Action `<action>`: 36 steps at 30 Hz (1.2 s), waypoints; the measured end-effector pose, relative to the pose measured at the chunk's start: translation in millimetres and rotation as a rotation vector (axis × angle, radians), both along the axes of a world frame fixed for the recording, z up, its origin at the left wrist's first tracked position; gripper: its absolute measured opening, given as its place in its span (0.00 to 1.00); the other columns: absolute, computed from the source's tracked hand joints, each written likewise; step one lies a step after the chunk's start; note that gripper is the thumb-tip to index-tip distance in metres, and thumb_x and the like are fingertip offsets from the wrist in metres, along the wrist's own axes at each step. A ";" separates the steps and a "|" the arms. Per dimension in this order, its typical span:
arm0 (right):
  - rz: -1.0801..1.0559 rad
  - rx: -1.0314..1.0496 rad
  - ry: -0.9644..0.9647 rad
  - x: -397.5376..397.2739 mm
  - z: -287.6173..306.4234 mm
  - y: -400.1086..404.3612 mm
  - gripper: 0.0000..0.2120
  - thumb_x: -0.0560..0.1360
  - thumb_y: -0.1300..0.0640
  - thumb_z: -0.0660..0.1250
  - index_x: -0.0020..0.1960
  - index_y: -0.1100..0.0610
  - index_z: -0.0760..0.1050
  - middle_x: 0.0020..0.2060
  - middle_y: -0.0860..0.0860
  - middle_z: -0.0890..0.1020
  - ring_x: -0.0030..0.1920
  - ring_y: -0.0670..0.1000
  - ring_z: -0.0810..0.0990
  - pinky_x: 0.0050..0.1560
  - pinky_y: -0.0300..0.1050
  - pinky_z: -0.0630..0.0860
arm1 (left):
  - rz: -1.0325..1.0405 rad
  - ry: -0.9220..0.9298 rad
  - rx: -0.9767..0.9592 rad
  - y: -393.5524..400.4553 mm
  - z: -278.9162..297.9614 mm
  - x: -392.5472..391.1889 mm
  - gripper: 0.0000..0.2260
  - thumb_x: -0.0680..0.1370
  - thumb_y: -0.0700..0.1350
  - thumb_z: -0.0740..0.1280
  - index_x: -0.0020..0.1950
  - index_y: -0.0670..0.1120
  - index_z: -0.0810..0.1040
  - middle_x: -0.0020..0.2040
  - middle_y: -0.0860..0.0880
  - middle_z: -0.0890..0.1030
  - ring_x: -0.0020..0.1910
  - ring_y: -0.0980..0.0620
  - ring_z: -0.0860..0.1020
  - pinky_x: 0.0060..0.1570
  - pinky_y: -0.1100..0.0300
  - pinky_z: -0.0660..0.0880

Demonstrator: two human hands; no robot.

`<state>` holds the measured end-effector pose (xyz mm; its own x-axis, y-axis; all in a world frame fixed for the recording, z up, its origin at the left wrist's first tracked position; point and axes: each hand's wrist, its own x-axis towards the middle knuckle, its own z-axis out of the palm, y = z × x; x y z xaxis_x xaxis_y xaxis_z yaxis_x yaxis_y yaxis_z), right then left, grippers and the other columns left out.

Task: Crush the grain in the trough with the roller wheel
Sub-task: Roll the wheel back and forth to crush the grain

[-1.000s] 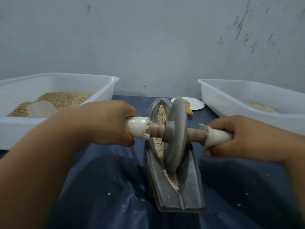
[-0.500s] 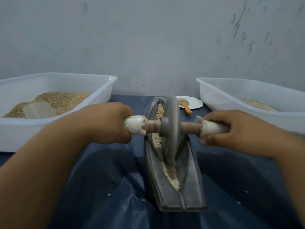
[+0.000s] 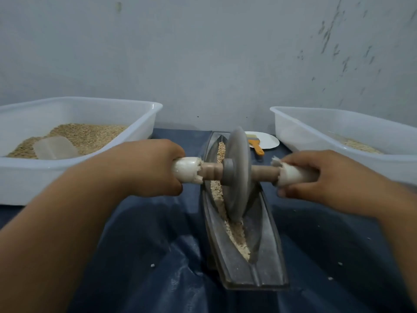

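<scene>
Both hands hold the axle of the roller wheel (image 3: 239, 172): the left hand (image 3: 146, 168) has its fingers wrapped round the white sleeve at one end, and the right hand (image 3: 320, 177) is curled round the white sleeve at the other end. Between the two hands the grey disc stands upright in the groove of the trough (image 3: 266, 240), a long dark boat-shaped channel running away from the person on the blue-covered worktop (image 3: 135, 256). Grain (image 3: 237, 236) lies along the groove, in front of the wheel and beyond it. Out past the left hand sits a white tub (image 3: 126, 132) with more grain and a clear scoop (image 3: 55, 147) in it. Beyond the right hand is a second white tub (image 3: 338, 132), and between it and the wheel a small white plate (image 3: 269, 141) carries an orange-handled brush (image 3: 256, 145).
</scene>
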<state>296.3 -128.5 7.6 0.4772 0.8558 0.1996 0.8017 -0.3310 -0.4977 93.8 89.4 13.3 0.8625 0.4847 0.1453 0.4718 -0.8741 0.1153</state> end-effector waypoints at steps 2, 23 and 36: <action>-0.046 0.035 -0.078 -1.9 -3.8 8.4 0.17 0.60 0.37 0.74 0.47 0.31 0.76 0.39 0.34 0.80 0.38 0.39 0.78 0.40 0.45 0.73 | 0.009 -0.010 0.009 3.3 -4.4 3.5 0.09 0.69 0.48 0.72 0.38 0.55 0.71 0.37 0.55 0.77 0.37 0.57 0.76 0.37 0.59 0.71; 0.045 -0.226 0.080 -7.7 14.5 -19.0 0.29 0.52 0.28 0.73 0.51 0.37 0.81 0.39 0.43 0.83 0.38 0.43 0.81 0.41 0.42 0.74 | -0.053 0.054 0.014 -8.6 9.5 -10.9 0.11 0.63 0.54 0.72 0.42 0.60 0.74 0.36 0.62 0.78 0.32 0.62 0.77 0.27 0.64 0.67; 0.084 -0.200 0.108 -11.7 17.9 -22.4 0.28 0.53 0.29 0.75 0.50 0.38 0.81 0.38 0.45 0.83 0.35 0.44 0.80 0.37 0.41 0.73 | -0.068 0.112 -0.084 -11.5 13.6 -14.3 0.12 0.61 0.55 0.71 0.43 0.60 0.75 0.35 0.62 0.79 0.30 0.62 0.78 0.28 0.64 0.69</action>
<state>284.7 -150.9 25.4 0.4120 0.9108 -0.0263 0.7761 -0.3660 -0.5135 79.5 77.9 26.9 0.9021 0.4314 0.0079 0.4262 -0.8938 0.1398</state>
